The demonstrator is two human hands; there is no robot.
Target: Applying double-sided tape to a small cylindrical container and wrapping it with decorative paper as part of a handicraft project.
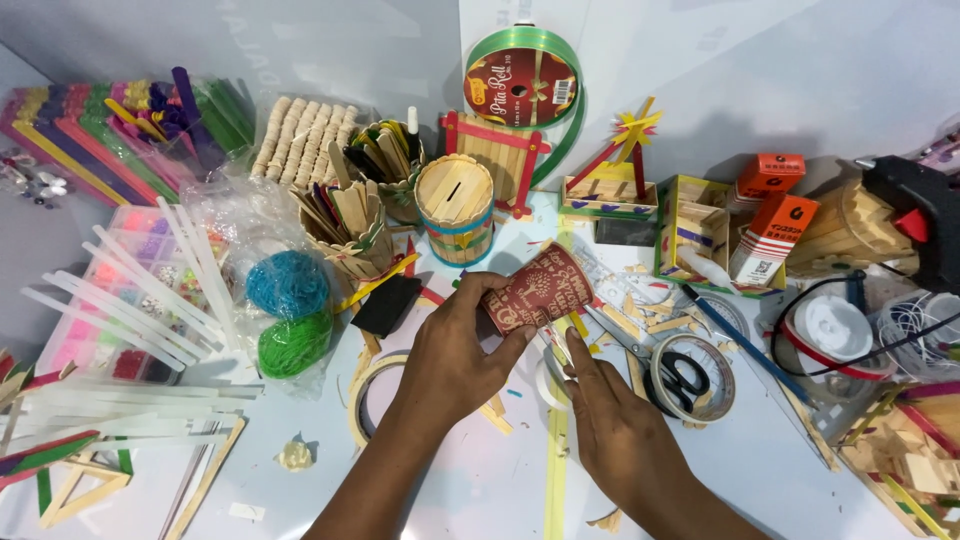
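My left hand [455, 355] grips a dark red paper cup [540, 288] with pale patterning, held on its side above the table's middle. My right hand [615, 425] rests lower right of the cup, its index finger stretched toward the cup's underside and touching a roll of tape [553, 378] lying below; it holds nothing that I can see. Black-handled scissors [665, 365] lie just right of that hand, across a wider tape roll [695, 375].
A stick-built round box [455, 210], stick holders [350, 225], blue [287, 283] and green yarn balls [293, 345], a green ribbon spool [522, 85], glue sticks [140, 290], coloured sticks [90, 140], small stick crafts [690, 225], orange boxes [775, 225] and a black glue gun [915, 215] crowd the table.
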